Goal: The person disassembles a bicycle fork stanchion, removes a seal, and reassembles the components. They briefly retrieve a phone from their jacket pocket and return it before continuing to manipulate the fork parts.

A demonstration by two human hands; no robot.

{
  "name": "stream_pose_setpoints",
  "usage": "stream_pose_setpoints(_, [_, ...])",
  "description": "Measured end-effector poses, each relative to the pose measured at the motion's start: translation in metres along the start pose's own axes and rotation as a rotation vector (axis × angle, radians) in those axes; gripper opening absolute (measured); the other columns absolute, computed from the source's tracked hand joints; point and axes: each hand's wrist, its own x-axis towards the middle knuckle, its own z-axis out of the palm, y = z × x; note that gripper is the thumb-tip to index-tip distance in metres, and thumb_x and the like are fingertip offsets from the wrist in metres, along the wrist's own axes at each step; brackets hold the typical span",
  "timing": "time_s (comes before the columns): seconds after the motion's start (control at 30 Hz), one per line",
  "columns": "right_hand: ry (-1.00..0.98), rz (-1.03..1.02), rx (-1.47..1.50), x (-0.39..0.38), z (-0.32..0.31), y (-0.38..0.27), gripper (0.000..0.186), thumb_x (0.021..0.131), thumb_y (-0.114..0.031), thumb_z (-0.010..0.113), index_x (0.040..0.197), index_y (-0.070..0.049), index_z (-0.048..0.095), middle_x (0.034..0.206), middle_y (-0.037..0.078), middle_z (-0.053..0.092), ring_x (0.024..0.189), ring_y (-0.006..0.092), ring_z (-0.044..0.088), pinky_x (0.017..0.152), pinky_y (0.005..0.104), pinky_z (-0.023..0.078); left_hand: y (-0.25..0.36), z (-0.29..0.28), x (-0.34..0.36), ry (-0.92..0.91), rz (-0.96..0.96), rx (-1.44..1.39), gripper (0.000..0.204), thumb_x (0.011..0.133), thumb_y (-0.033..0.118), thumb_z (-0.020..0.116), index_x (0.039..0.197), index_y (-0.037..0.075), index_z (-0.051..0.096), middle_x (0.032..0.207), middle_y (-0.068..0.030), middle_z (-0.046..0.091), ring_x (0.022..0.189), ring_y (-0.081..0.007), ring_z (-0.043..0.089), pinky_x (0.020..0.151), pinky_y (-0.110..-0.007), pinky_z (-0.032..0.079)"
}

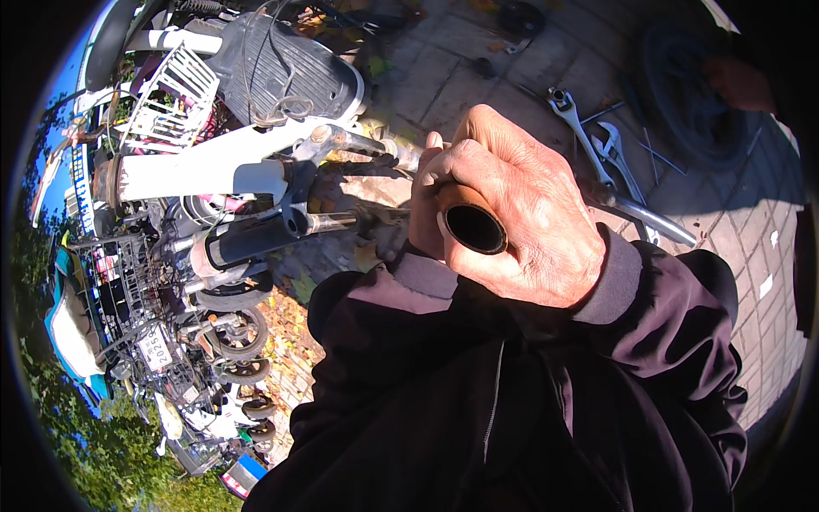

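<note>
Brown and round-mouthed, the tube (pixel 466 207) sits in the fist of the right hand (pixel 539 224), fingers curled firmly about it. From where I stand its open end faces back toward the wearer's head, so its long axis runs roughly along the line of sight; the far end is hidden. The left hand (pixel 424 207) is just beside it on the left, mostly covered by the right; whether it too grips the tube, I can't tell.

Left of both hands lies the two-legged front fork (pixel 333 223), its legs running sideways and pointing toward them, so crosswise to the tube. The left hand is the nearer to those legs; whether anything touches them is hidden. On the right hand's outer side, an adjustable wrench (pixel 621 164) and a shiny metal bar (pixel 655 224) lie on the brick paving (pixel 725 243).
</note>
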Motion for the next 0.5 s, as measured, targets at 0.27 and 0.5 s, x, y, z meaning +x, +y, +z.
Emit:
stream_pose_setpoints(0.27, [0.062,0.045,0.073,0.006,0.005,-0.007,0.028,0.083,-0.020,0.075,0.101,-0.004,0.060,0.093,0.012,0.051,0.086,0.0309,0.055,0.075,0.0398,0.045,0.008,0.007,-0.005,0.035,0.276,0.345,0.038,0.109,0.041,0.034,0.109,0.008,0.053,0.107,-0.0076,0.060,0.103,-0.0191,0.061,0.095,-0.038,0.051])
stream_pose_setpoints(0.5, [0.115,0.059,-0.108,0.007,-0.012,-0.002,0.024,0.086,-0.019,0.069,0.100,-0.002,0.059,0.096,0.017,0.052,0.083,0.0371,0.062,0.071,0.0459,0.051,0.006,0.027,0.003,-0.040,0.290,0.466,0.033,0.107,0.033,0.047,0.124,0.006,0.053,0.115,-0.0057,0.060,0.105,-0.0195,0.063,0.091,-0.035,0.056])
